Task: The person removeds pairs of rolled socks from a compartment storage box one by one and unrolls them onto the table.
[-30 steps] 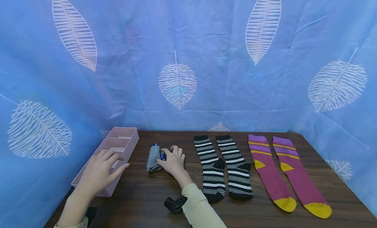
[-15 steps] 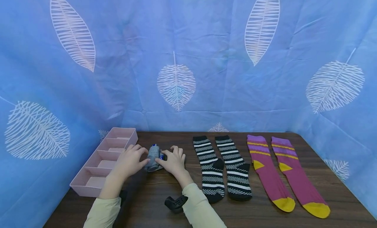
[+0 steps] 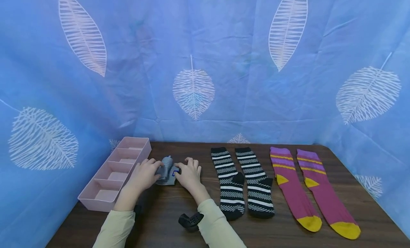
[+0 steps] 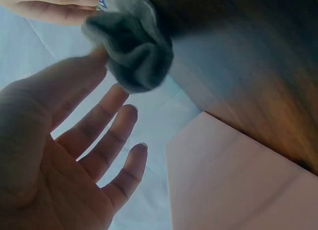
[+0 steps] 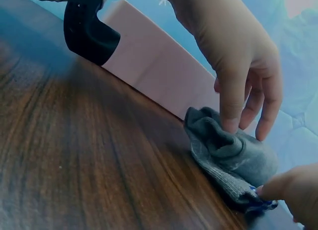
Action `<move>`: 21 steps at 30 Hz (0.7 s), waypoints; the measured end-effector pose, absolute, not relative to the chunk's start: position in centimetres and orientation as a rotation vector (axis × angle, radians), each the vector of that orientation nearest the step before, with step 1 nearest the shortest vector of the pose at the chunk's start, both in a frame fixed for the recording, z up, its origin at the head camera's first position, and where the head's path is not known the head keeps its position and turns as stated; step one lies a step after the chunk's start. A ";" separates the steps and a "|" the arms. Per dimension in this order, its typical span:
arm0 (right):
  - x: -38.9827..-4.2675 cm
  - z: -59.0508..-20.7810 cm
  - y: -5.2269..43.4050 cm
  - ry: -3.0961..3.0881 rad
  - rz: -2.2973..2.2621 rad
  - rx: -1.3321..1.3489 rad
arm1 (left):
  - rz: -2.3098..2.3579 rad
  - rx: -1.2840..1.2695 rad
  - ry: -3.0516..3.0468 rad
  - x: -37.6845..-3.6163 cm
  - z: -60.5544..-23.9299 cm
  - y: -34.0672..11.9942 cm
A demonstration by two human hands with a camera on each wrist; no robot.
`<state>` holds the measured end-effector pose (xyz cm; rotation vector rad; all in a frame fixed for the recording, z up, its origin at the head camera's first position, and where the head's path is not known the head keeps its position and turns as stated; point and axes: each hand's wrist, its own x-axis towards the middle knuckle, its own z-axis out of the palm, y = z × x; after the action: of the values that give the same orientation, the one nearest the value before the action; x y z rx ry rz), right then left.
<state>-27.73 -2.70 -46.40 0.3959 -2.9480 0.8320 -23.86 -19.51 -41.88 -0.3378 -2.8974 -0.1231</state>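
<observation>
I'm seeing a dark wooden table (image 3: 179, 205) carrying a pink divided tray (image 3: 96, 201) sitting at its left edge, a rolled grey sock (image 3: 166, 174) lying just beside the tray, two black-and-white striped socks (image 3: 243, 184) lying flat mid-table, and two purple-and-yellow socks (image 3: 307, 187) lying flat further right.

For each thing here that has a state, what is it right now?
grey sock: bunched up on the table, between both hands
left hand: fingers straight, thumb tip touching the grey sock
right hand: fingertips pinching the grey sock's edge
pink organiser: compartments that show hold nothing
striped socks: flat, side by side
purple socks: flat, side by side
</observation>
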 end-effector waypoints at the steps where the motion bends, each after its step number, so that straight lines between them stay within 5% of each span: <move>1: -27.7 -46.4 -2.7 -2.967 0.810 0.390 | -0.111 -0.344 -2.893 -23.9 -42.0 -19.5; 21: -24.7 -46.3 -2.7 -2.916 0.149 0.556 | -0.221 -0.356 -2.951 -25.0 -43.7 -19.7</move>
<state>-24.66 -2.73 -46.28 0.5565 -2.9157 0.1488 -25.00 -19.68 -43.67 -0.3560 -2.9513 -0.2206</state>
